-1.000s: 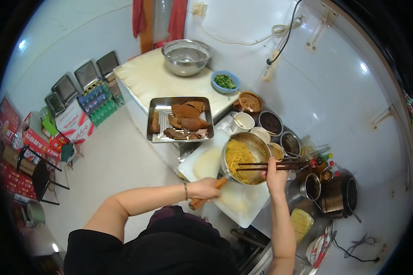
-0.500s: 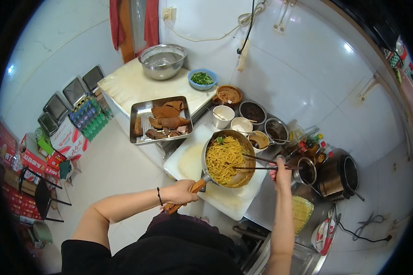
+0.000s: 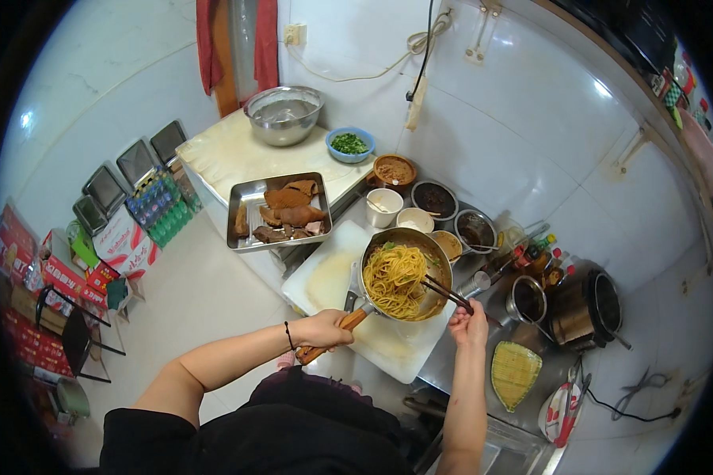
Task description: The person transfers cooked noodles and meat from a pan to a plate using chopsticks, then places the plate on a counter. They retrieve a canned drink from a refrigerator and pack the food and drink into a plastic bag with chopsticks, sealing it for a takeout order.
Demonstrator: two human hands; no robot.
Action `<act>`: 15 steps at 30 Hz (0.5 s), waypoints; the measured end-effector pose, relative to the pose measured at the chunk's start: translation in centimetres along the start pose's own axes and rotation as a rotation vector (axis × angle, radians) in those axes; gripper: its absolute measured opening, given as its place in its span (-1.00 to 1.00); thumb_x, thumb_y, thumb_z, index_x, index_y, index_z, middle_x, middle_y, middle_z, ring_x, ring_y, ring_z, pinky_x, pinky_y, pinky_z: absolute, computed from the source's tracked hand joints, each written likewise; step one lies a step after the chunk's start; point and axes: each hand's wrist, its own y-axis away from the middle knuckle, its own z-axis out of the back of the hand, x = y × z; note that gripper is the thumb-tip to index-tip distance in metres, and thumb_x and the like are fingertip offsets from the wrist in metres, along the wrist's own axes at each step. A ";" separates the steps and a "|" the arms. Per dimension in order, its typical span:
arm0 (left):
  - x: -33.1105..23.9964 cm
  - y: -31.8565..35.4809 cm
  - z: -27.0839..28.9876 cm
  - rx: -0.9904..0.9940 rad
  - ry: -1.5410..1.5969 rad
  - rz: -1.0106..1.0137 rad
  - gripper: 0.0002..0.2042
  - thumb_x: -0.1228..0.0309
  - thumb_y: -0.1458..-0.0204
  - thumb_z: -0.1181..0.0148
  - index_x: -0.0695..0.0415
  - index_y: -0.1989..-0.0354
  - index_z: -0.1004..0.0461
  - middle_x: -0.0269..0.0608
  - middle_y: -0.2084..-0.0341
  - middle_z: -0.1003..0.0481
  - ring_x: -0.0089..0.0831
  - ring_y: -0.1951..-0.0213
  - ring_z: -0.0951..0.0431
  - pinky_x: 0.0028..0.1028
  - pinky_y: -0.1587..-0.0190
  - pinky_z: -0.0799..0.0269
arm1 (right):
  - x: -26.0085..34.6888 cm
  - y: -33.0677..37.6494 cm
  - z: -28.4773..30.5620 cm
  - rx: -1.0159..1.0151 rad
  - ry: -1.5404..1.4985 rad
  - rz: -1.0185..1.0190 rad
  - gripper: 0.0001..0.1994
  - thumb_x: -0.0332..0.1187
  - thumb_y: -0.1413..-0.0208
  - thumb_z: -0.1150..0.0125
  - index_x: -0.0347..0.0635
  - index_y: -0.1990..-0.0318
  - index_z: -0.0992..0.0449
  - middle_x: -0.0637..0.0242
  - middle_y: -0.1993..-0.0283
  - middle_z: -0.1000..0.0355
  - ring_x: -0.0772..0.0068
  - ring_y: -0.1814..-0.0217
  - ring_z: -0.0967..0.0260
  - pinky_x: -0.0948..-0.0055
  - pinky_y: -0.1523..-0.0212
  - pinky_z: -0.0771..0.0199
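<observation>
My left hand (image 3: 327, 328) is closed round the wooden handle of a frying pan (image 3: 444, 277), which is held over a white cutting board (image 3: 317, 277). Yellow noodles (image 3: 396, 279) with bits of green lie heaped in the pan. Dark chopsticks (image 3: 445, 291) are gripped in my right hand (image 3: 469, 323), and their tips reach into the noodles. A knife (image 3: 350, 301) with a dark handle shows partly beside the pan; the rest of it is hidden.
Left of the board stands a steel tray (image 3: 236, 237) of brown cooked meat. Behind are a steel bowl (image 3: 285, 134), a blue bowl (image 3: 329, 150) of chopped greens and several sauce containers (image 3: 433, 199). Bottles (image 3: 537, 252), a tall pot (image 3: 566, 317) and a yellow woven mat (image 3: 516, 372) are at right.
The chopsticks have come closer together, and my right hand has moved left and down with them. The pan has shifted slightly right, and the noodles are bunched more tightly.
</observation>
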 end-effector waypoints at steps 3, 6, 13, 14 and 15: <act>0.8 0.2 -0.1 0.002 0.055 -0.014 -0.83 0.42 0.12 -0.10 0.20 0.43 -0.27 -0.32 0.68 -0.33 -0.59 0.70 -0.31 -0.57 0.63 -0.26 | 0.4 1.2 -0.5 -0.017 0.010 0.062 -0.80 -0.27 -0.02 -0.07 -0.17 0.54 -0.35 0.34 0.69 -0.25 0.51 0.71 -0.09 0.53 0.66 -0.15; 1.4 0.2 -0.4 -0.023 0.107 -0.042 -0.85 0.42 0.13 -0.10 0.20 0.46 -0.28 -0.33 0.69 -0.34 -0.60 0.70 -0.32 -0.57 0.63 -0.26 | 0.8 2.8 -1.5 0.014 0.027 0.137 -0.82 -0.27 -0.01 -0.10 -0.10 0.56 -0.35 0.41 0.70 -0.26 0.57 0.74 -0.10 0.58 0.68 -0.11; 2.9 1.6 -0.5 -0.146 0.118 -0.036 -0.82 0.42 0.14 -0.09 0.27 0.43 -0.31 -0.26 0.70 -0.35 -0.52 0.69 -0.37 -0.52 0.62 -0.31 | -2.7 2.2 -4.9 -0.075 0.255 0.303 -0.77 -0.24 -0.07 -0.03 -0.17 0.53 -0.35 0.36 0.69 -0.31 0.59 0.76 -0.17 0.58 0.73 -0.23; 2.8 1.9 -0.5 -0.155 0.104 -0.041 -0.81 0.42 0.14 -0.09 0.29 0.41 -0.31 -0.25 0.69 -0.35 -0.51 0.69 -0.38 -0.50 0.62 -0.31 | -3.5 2.4 -6.4 -0.087 0.296 0.355 -0.76 -0.24 -0.08 -0.02 -0.18 0.52 -0.35 0.36 0.69 -0.31 0.59 0.76 -0.18 0.59 0.73 -0.24; 2.5 2.4 -0.8 -0.160 0.093 -0.035 -0.80 0.42 0.14 -0.09 0.30 0.40 -0.31 -0.24 0.69 -0.36 -0.50 0.69 -0.39 -0.49 0.62 -0.32 | -4.6 2.4 -7.3 -0.011 0.334 0.448 -0.76 -0.25 -0.10 0.00 -0.22 0.50 -0.36 0.33 0.68 -0.32 0.60 0.75 -0.19 0.61 0.73 -0.22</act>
